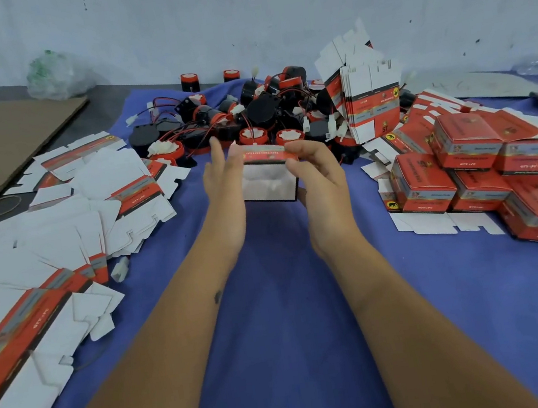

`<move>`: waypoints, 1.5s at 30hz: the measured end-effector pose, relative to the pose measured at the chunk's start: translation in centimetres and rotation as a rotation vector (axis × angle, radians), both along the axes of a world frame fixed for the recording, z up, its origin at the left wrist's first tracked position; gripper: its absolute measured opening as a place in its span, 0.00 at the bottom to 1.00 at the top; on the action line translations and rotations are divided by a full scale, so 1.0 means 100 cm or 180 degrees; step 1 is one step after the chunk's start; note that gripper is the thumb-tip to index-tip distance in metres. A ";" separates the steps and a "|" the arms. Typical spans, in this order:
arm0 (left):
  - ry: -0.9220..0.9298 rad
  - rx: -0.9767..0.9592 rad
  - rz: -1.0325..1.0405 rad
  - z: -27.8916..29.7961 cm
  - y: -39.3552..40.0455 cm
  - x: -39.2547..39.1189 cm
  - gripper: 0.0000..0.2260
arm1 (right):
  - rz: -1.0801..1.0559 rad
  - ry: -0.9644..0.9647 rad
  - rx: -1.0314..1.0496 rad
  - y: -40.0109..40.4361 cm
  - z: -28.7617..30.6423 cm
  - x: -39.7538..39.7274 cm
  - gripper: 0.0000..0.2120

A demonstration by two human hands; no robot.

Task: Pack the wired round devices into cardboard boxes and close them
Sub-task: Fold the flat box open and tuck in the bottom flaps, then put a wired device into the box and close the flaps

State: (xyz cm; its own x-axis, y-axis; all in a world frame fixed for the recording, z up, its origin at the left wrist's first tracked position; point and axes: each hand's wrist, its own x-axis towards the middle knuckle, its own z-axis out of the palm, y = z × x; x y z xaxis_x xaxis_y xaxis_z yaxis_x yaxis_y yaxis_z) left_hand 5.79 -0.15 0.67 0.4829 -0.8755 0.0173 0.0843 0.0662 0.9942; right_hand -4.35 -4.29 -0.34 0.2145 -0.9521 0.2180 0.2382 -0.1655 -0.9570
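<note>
Head view: both hands are raised over the middle of the blue cloth (270,272) that covers the surface, working one cardboard box (270,183) between them. The right hand (321,179) has the box in its grip, fingers curled over the red top edge and the thumb side against the right wall. The left hand (223,182) lies flat against the box's left side with its fingers straight, pressing rather than clasping. The box's white near face is towards the camera (too blurred to tell whether a flap is tucked or whether a device is already inside).

Just beyond the hands, at the far middle, lies the heap of wired round devices (248,116), black and red with red leads and white plugs. Flat unfolded boxes (57,233) are strewn on the left, a standing bundle of flats (371,103) leans at the far right, and closed boxes (470,168) are piled on the right.

The step in hand looks like shaping or closing this box. Next, most likely, the open end wants its flaps tucked in firmly, or, if the box is empty, a device from the heap with its lead folded in
</note>
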 end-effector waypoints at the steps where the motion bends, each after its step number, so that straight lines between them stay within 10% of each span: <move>1: 0.0328 0.0018 -0.0089 -0.005 0.001 0.002 0.30 | 0.0021 -0.0006 -0.0010 -0.001 0.000 -0.001 0.09; 6: 0.0285 0.0131 0.0074 -0.015 0.002 0.014 0.27 | 0.0075 0.0073 -0.0241 -0.006 0.000 -0.005 0.11; 13: 0.0824 -0.0154 0.0321 -0.023 -0.001 0.027 0.07 | -0.0943 0.3976 -0.0604 -0.032 -0.018 -0.028 0.18; 22: 0.0892 -0.0435 0.0714 -0.019 0.000 0.024 0.29 | -0.0211 0.2928 -0.1279 -0.021 -0.014 -0.015 0.22; 27: 0.1104 -0.0794 0.1044 -0.020 0.001 0.028 0.22 | 0.1254 0.2425 -0.1127 0.015 0.001 0.002 0.12; 31: 0.1150 -0.0978 0.1038 -0.018 -0.001 0.029 0.19 | 0.1747 0.3366 -0.0124 0.000 0.022 0.010 0.25; 35: 0.0875 -0.0793 0.0892 -0.021 -0.002 0.029 0.24 | 0.0584 0.2422 -0.0275 -0.006 0.012 -0.009 0.22; 39: 0.0481 -0.0558 0.0996 -0.022 -0.003 0.029 0.23 | -0.1248 0.4026 -0.1019 -0.017 -0.002 -0.029 0.10; 45: 0.0132 -0.0426 0.1153 -0.024 -0.002 0.026 0.19 | -0.1178 0.3999 -0.1424 -0.014 -0.007 -0.018 0.25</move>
